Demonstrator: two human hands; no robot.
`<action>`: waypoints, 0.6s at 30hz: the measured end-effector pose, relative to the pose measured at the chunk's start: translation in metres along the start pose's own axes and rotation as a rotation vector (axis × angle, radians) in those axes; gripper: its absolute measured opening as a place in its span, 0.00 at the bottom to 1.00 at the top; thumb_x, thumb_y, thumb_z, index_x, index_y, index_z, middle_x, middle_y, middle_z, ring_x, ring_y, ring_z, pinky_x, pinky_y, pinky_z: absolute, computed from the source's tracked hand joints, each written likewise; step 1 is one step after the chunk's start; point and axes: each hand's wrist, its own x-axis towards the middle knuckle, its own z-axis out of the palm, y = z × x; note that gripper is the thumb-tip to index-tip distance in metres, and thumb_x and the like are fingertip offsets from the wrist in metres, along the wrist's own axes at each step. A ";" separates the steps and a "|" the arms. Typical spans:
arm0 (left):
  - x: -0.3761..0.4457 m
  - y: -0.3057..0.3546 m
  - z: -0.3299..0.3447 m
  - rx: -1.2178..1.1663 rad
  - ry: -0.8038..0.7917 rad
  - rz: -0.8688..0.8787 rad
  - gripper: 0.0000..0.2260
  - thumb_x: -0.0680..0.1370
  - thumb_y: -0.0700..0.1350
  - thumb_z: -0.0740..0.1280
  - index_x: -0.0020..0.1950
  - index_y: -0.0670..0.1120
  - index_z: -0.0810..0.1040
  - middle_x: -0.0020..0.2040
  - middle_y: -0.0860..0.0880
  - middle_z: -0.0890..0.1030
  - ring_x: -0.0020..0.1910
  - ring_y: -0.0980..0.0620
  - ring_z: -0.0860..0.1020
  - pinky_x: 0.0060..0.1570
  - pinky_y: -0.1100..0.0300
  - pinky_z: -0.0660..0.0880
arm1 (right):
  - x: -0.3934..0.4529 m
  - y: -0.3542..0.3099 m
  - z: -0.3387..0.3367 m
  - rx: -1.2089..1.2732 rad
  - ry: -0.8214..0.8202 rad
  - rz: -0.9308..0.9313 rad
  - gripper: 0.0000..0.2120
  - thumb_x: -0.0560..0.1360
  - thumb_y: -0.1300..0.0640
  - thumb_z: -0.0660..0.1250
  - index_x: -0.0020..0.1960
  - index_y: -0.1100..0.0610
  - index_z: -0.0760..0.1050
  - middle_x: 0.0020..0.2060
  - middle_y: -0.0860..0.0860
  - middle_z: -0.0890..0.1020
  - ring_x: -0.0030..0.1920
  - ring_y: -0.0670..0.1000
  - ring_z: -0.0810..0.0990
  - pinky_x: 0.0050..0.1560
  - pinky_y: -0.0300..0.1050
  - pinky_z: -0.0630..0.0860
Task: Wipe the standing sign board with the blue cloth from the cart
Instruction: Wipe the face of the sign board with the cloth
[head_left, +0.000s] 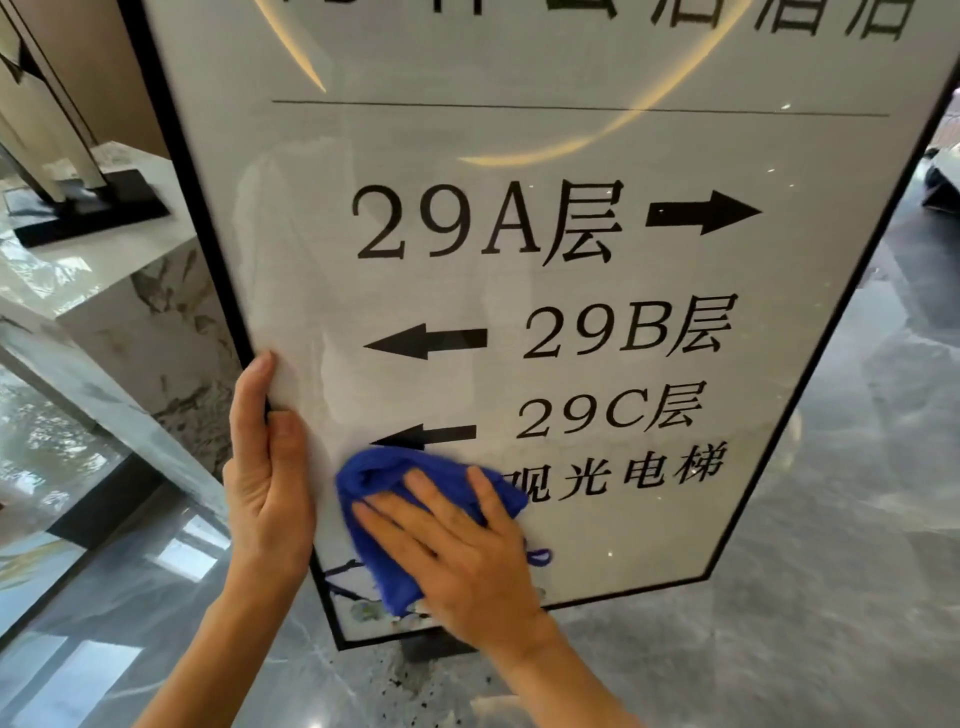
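The standing sign board (649, 525) fills most of the view: a white glossy panel in a thin black frame, printed with black floor numbers and arrows. My left hand (267, 467) grips its left frame edge, thumb on the front face. My right hand (457, 551) lies flat with fingers spread, pressing the crumpled blue cloth (376, 499) against the lower left of the panel, just under the lowest arrow. Part of the cloth is hidden beneath my palm. The sign's post shows only as a dark stub below the frame.
A marble counter (119, 270) stands at the left behind the sign, carrying a white-and-black ornament on a black base (88, 202). Glossy grey marble floor (779, 649) spreads below and to the right. The cart is out of view.
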 end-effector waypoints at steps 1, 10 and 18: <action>0.001 0.000 0.000 0.003 0.008 -0.003 0.17 0.87 0.50 0.53 0.73 0.69 0.63 0.62 0.75 0.72 0.53 0.77 0.73 0.50 0.81 0.70 | -0.004 0.018 -0.008 -0.003 -0.009 0.000 0.29 0.83 0.51 0.62 0.81 0.47 0.56 0.79 0.42 0.61 0.80 0.47 0.59 0.80 0.58 0.49; -0.027 -0.013 0.002 0.078 0.023 -0.043 0.19 0.85 0.53 0.53 0.71 0.74 0.62 0.66 0.77 0.68 0.60 0.76 0.68 0.61 0.78 0.66 | -0.040 0.189 -0.084 -0.075 0.166 0.230 0.24 0.84 0.52 0.57 0.79 0.46 0.60 0.75 0.48 0.67 0.80 0.52 0.60 0.76 0.66 0.58; -0.039 -0.022 0.004 0.098 0.037 -0.011 0.23 0.85 0.46 0.52 0.71 0.74 0.61 0.68 0.76 0.65 0.65 0.75 0.66 0.64 0.77 0.63 | -0.052 0.158 -0.053 0.120 0.306 0.503 0.23 0.86 0.55 0.54 0.80 0.52 0.59 0.81 0.42 0.56 0.82 0.54 0.51 0.75 0.76 0.51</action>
